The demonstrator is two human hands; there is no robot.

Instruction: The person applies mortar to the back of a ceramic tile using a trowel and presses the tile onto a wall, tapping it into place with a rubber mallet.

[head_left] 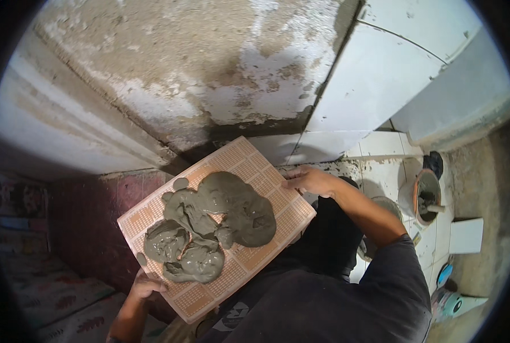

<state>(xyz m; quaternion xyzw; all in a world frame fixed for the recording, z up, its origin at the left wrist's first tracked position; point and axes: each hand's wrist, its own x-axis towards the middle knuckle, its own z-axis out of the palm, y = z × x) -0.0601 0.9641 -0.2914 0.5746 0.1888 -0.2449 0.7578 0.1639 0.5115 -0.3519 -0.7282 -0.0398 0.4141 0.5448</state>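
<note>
A large tile (240,154), its ribbed orange-brown back turned up, is held tilted in front of me between both hands. Wet grey mortar (235,208) lies in thick lumps over its middle and near-left part, with the corners left bare. My left hand (147,284) grips the near-left edge, its thumb over the top and the other fingers hidden beneath. On the far-right edge my right hand (311,180) is closed, some of its fingers out of sight under the tile.
Ahead is a rough, patchy wall (209,74), with white tiles (375,74) fixed on its right part. A bucket of mortar (423,197) with a tool handle stands at right on the tiled floor. Beyond it lie a white tile piece (466,235) and a teal-and-white object (448,304).
</note>
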